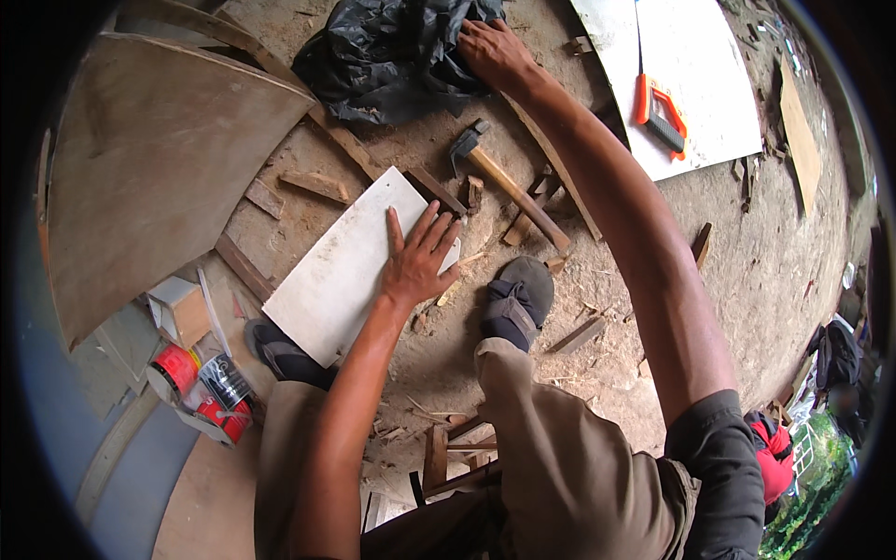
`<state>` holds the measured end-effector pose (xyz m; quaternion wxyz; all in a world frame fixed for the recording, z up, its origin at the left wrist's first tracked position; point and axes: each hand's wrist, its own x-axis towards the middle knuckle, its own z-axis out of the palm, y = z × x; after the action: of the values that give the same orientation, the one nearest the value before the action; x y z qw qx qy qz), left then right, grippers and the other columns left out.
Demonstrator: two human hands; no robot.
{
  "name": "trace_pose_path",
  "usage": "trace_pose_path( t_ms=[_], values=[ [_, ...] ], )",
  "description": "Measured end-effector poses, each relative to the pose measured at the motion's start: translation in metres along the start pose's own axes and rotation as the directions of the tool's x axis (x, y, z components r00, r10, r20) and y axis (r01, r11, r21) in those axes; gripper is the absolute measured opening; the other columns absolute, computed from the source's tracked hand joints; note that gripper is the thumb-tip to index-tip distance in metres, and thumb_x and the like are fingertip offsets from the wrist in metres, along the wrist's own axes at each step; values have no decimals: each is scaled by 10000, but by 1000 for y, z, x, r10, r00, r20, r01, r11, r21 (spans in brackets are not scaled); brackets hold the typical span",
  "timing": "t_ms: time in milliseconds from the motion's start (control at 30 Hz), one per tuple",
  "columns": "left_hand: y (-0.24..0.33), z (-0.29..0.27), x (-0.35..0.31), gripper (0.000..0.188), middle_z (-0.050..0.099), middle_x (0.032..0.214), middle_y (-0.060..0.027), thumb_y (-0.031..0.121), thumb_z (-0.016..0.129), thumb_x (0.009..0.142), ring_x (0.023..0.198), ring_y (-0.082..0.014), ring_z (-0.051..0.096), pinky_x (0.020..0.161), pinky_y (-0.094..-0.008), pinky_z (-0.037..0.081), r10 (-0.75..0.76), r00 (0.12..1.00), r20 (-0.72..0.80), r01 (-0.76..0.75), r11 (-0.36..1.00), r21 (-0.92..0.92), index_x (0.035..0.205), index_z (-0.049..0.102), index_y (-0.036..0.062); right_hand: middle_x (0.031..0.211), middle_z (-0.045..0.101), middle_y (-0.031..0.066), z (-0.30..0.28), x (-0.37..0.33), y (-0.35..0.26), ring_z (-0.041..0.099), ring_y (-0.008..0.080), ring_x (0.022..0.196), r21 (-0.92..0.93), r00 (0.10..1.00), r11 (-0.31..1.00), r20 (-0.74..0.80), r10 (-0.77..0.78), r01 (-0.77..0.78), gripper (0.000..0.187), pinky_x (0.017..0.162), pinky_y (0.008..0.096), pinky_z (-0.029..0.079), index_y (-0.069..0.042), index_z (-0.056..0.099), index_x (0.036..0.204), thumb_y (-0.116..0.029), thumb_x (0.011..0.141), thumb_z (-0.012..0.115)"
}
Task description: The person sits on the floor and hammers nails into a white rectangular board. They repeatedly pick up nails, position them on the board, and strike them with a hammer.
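I note my left hand [417,259] flat, fingers spread, pinning the white board [350,266] on the dirt floor at centre. My right hand [493,51], at twelve o'clock, grips the black plastic bag [392,56]. Hammer [509,182] lies untouched.

The carrying surface is a bare dirt floor [747,271], littered with wood chips and splinters. A white rectangular panel [345,271] lies flat near its middle. A hammer with a wooden handle [509,182] lies just beyond the panel. A crumpled black plastic sheet [392,56] lies at the far edge. A large white sheet [719,84] occupies the far right corner and carries an orange-handled handsaw [661,114]. A large curved brown board [159,159] lies at the left edge. Short wood offcuts [313,184] lie scattered between board and panel. Two red cans [201,387] and a small cardboard box [182,313] stand at the near left.
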<state>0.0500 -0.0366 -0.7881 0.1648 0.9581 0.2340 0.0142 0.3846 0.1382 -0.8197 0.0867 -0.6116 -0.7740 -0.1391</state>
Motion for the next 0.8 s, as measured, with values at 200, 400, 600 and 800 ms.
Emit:
trace_pose_path(
  t_ms=[200,400,600,800],
  values=[
    [1,4,3,861,313,1527,-127,391,689,765,1449,-260,277,1133,-721,98,-36,993,-110,33,999,-30,1479,303,105,1117,595,173,12,3,6,660,293,817,78,940,937,63,337,-341,291,631,394,546,-32,577,1141,-163,883,542],
    [-2,5,0,887,282,1540,-149,396,701,751,1435,-296,291,1143,-700,129,-70,990,-120,62,996,-62,1472,295,76,1074,578,202,-33,5,-2,616,372,896,354,908,871,-118,403,-340,319,706,458,520,-9,529,1170,-42,852,534],
    [0,2,2,863,297,1533,-150,383,709,749,1433,-292,293,1142,-700,131,-75,992,-104,68,995,-68,1452,316,73,914,625,194,-79,18,-17,612,360,885,761,696,492,-76,714,-423,388,757,449,476,-38,536,1033,-117,737,775],
    [1,3,1,878,300,1534,-148,362,737,733,1424,-289,311,1143,-698,131,-68,988,-140,55,994,-94,1446,317,72,901,598,149,-104,9,5,619,193,758,941,283,-96,194,939,-323,493,652,304,523,65,421,1136,-193,825,702]
  ],
)
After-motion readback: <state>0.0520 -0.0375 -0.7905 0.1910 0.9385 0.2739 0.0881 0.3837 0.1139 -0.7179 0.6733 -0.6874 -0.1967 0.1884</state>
